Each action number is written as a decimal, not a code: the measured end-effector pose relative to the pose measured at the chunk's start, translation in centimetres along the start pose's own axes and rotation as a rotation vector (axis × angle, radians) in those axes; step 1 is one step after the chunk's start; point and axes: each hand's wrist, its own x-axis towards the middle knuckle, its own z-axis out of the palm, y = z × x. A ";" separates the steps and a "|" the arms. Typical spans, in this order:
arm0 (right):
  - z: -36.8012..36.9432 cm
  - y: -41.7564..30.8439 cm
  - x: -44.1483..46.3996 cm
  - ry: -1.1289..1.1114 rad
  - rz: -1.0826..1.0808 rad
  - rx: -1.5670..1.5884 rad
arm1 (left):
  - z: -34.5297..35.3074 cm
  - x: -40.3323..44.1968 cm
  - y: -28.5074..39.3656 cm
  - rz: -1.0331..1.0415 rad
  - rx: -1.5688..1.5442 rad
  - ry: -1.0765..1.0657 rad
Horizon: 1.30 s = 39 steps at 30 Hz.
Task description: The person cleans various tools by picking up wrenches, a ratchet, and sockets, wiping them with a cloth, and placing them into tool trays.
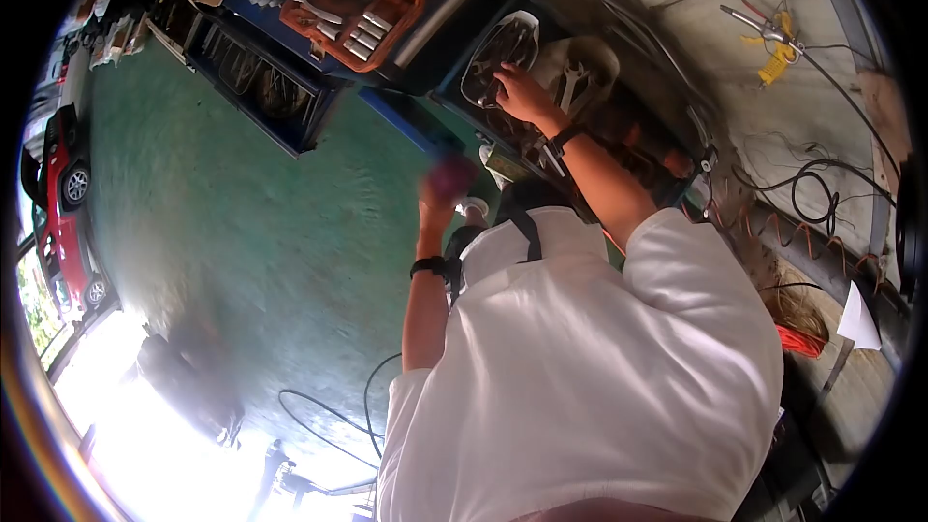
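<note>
My right hand [523,95] reaches over a white tub [471,87] of metal pieces in a blue drawer, its fingers slightly apart and nothing visible in them. Beside it, a second pale container [601,60] holds a wrench [572,80]. My left hand [432,201] is lower and to the left, over the green floor, closed around a dark red-purple thing [450,178]. That thing is smeared, so its kind does not show. Both wrists wear black bands.
An orange socket set case [363,10] lies on top of the blue cabinet. Another drawer [253,77] stands pulled out at its left. Cables and a coiled hose [822,198] run along the right wall. A red car [64,222] is at far left.
</note>
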 end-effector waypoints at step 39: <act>-3.2 -1.9 -19.5 -0.151 0.413 0.156 | 5.3 6.7 -0.1 0.011 0.658 -0.314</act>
